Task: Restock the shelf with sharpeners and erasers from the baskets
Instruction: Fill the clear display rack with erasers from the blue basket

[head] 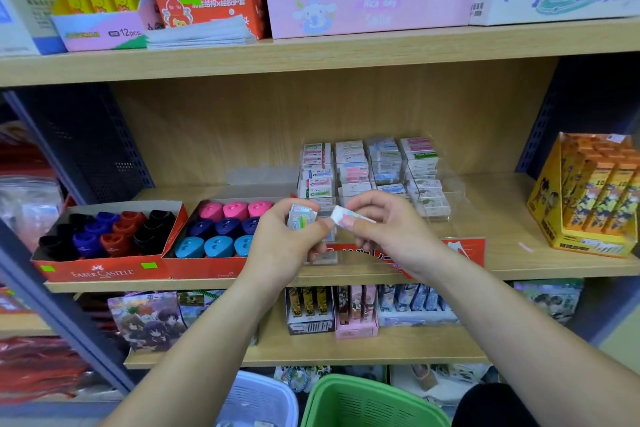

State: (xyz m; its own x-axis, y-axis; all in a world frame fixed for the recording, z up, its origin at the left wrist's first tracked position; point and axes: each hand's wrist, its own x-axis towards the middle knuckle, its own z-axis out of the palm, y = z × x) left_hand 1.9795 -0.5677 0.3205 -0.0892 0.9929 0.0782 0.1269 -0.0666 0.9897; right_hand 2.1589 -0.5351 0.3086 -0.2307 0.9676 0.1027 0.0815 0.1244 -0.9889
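My left hand (282, 246) grips a small stack of wrapped erasers (301, 220) in front of the middle shelf (519, 263). My right hand (384, 230) pinches a single white eraser (348, 217) just beside that stack. Behind both hands stands a clear tiered display (372, 177) filled with rows of packaged erasers. To its left, two red boxes hold sharpeners: one (104, 236) with black, blue and red ones, the other (221, 232) with pink, navy and light blue ones. A green basket (367, 406) and a pale blue basket (259, 399) sit low at the bottom.
A yellow display box (588, 198) of pencils stands at the shelf's right end. The upper shelf (311, 52) carries pink, red and white boxes of stationery. The lower shelf (346, 347) holds printed packs. A red sign (467, 250) lies under the clear display.
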